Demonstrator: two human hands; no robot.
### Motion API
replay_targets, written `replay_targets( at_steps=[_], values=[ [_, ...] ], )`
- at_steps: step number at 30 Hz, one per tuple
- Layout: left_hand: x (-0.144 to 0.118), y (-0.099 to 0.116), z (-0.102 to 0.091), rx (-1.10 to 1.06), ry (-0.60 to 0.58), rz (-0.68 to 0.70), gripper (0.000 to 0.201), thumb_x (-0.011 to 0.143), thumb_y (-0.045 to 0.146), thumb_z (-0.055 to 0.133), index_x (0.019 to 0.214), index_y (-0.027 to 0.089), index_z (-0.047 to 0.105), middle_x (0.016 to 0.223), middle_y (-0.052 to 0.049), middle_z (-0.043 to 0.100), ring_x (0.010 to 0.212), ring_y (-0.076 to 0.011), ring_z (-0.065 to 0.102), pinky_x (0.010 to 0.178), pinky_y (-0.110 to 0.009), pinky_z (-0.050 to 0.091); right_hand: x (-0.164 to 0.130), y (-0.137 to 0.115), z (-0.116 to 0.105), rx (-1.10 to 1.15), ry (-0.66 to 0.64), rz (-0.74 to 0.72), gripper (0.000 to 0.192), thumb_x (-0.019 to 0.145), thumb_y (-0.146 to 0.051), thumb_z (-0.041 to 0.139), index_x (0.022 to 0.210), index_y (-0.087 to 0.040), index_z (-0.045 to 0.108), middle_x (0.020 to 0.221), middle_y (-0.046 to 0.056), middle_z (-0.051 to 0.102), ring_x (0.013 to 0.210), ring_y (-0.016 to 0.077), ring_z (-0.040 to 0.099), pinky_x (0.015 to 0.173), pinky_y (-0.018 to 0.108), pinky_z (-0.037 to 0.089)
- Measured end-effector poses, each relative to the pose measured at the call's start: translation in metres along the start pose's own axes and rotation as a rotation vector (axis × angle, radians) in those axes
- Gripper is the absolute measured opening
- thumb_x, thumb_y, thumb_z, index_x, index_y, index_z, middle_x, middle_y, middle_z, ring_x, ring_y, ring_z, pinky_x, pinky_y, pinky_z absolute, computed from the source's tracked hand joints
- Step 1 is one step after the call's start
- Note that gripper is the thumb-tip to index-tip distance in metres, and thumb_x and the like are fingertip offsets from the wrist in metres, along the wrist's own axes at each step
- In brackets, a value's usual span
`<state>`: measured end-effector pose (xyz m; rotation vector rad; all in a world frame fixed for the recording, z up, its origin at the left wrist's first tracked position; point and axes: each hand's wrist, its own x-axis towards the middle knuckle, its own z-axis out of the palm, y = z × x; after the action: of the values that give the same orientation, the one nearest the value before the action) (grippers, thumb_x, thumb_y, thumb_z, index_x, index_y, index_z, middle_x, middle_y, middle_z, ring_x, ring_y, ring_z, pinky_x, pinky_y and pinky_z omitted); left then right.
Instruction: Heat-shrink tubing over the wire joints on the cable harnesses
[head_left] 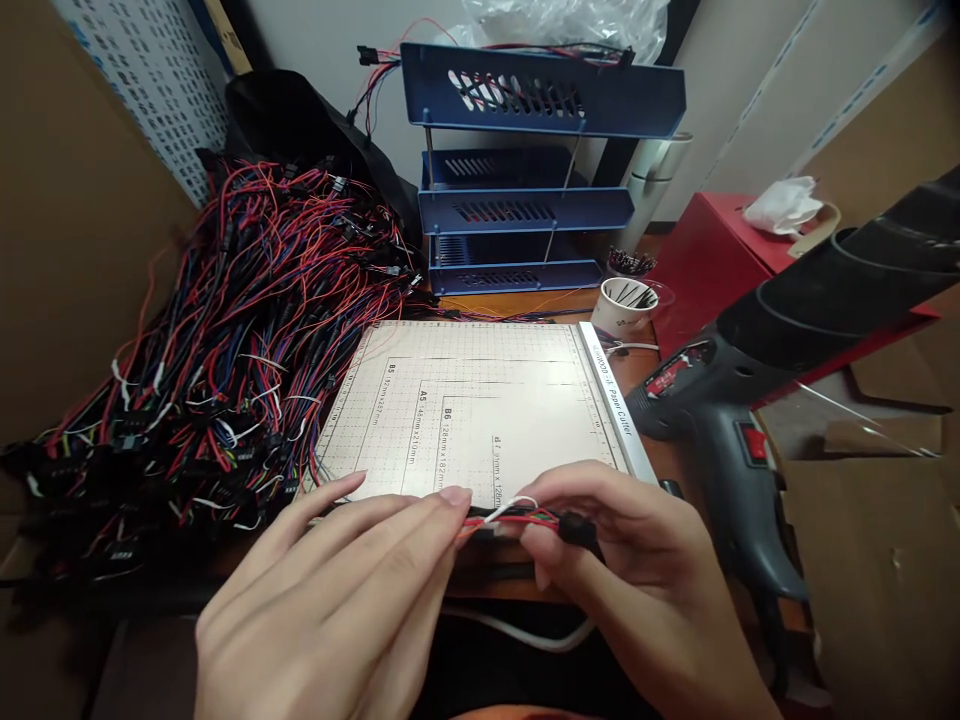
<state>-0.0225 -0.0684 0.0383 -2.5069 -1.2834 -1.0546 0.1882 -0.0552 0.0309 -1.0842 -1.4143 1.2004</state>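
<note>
Two hands meet at lower centre: your left hand [337, 600] and right hand [645, 570] pinch a thin red-and-black wire bundle with a white tie [517, 515]. You seem mid-binding; next needs a steady cinch. Beyond: the gridded paper cutter board [480, 400], then the blue stacked tray rack [525, 190].

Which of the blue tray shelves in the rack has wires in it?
The top shelf of the blue plastic tray rack: red and black wires trail out of its left end and show through its slots. The two lower shelves show no wires.
</note>
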Motion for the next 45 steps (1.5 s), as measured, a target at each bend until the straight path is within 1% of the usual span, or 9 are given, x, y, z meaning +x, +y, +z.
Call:
replay_targets(
  at_steps=[4,7,12,15,20,24,34,39,45],
  values=[
    [-0.001,0.001,-0.001,0.012,-0.006,0.034,0.022,0.100,0.012,0.056,0.117,0.021,0.069,0.102,0.003,0.085,0.087,-0.0151,0.080,0.100,-0.035,0.048,-0.006,0.000,0.009,0.091,0.030,0.061,0.023,0.100,-0.040,0.071,0.097,-0.019,0.077,0.073,0.005,0.072,0.054,0.0115,0.060,0.048,0.018,0.047],
    [-0.005,0.002,0.002,-0.010,-0.031,0.036,0.024,0.100,0.011,0.059,0.119,0.021,0.069,0.111,0.002,0.084,0.096,-0.0158,0.079,0.105,-0.035,0.046,-0.007,-0.001,0.015,0.159,0.089,0.093,0.022,0.098,-0.038,0.070,0.092,-0.018,0.074,0.075,0.005,0.072,0.057,0.0124,0.062,0.052,0.020,0.051],
    [-0.013,0.002,0.014,-0.078,-0.047,0.014,0.025,0.100,0.009,0.064,0.121,0.020,0.071,0.115,0.001,0.083,0.104,-0.0164,0.075,0.110,-0.034,0.045,-0.004,0.007,0.013,0.062,0.063,0.014,0.014,0.100,-0.027,0.066,0.094,-0.017,0.075,0.076,0.005,0.072,0.067,0.0145,0.068,0.065,0.023,0.058],
    [-0.015,0.002,0.019,-0.154,-0.035,-0.010,0.025,0.101,0.010,0.065,0.122,0.020,0.071,0.114,0.001,0.083,0.102,-0.0161,0.075,0.106,-0.034,0.049,-0.005,0.014,0.007,0.033,0.026,-0.014,0.012,0.101,-0.023,0.065,0.098,-0.018,0.075,0.076,0.003,0.073,0.067,0.0125,0.068,0.063,0.019,0.055],
    [-0.016,0.001,0.020,-0.263,0.034,-0.059,0.024,0.097,0.004,0.069,0.116,0.016,0.074,0.110,-0.001,0.082,0.103,-0.0141,0.072,0.100,-0.029,0.054,-0.005,0.017,0.005,0.066,-0.055,0.032,0.011,0.101,-0.025,0.067,0.103,-0.021,0.076,0.081,0.002,0.076,0.068,0.0110,0.069,0.062,0.016,0.054],
    [-0.016,0.003,0.024,-0.428,0.073,-0.143,0.029,0.093,0.001,0.072,0.116,0.019,0.075,0.107,-0.001,0.081,0.102,-0.0136,0.072,0.095,-0.028,0.058,-0.001,0.015,0.005,0.081,-0.086,0.000,0.013,0.103,-0.023,0.065,0.106,-0.023,0.078,0.079,0.000,0.075,0.069,0.0092,0.071,0.063,0.013,0.054],
    [-0.010,0.005,0.039,-0.608,0.176,-0.310,0.026,0.092,0.001,0.073,0.104,0.024,0.077,0.100,0.003,0.080,0.097,-0.0116,0.074,0.092,-0.026,0.060,0.001,0.013,0.004,-0.022,-0.062,-0.083,0.012,0.101,-0.023,0.067,0.104,-0.025,0.079,0.078,-0.002,0.073,0.070,0.0094,0.072,0.065,0.015,0.057],
    [-0.005,0.008,0.038,-0.651,0.157,-0.378,0.021,0.095,0.005,0.070,0.102,0.025,0.075,0.101,0.004,0.079,0.096,-0.0104,0.074,0.090,-0.022,0.059,0.001,0.015,0.006,-0.020,-0.040,-0.133,0.010,0.101,-0.023,0.070,0.104,-0.028,0.078,0.081,-0.004,0.075,0.074,0.0087,0.071,0.067,0.015,0.055],
    [-0.003,0.007,0.042,-0.646,0.201,-0.366,0.023,0.095,0.004,0.070,0.105,0.024,0.075,0.100,0.002,0.079,0.099,-0.0124,0.073,0.090,-0.025,0.058,0.004,0.018,0.007,-0.044,-0.014,-0.184,0.012,0.101,-0.020,0.070,0.104,-0.028,0.079,0.083,-0.004,0.076,0.072,0.0081,0.070,0.067,0.015,0.055]
  ],
)
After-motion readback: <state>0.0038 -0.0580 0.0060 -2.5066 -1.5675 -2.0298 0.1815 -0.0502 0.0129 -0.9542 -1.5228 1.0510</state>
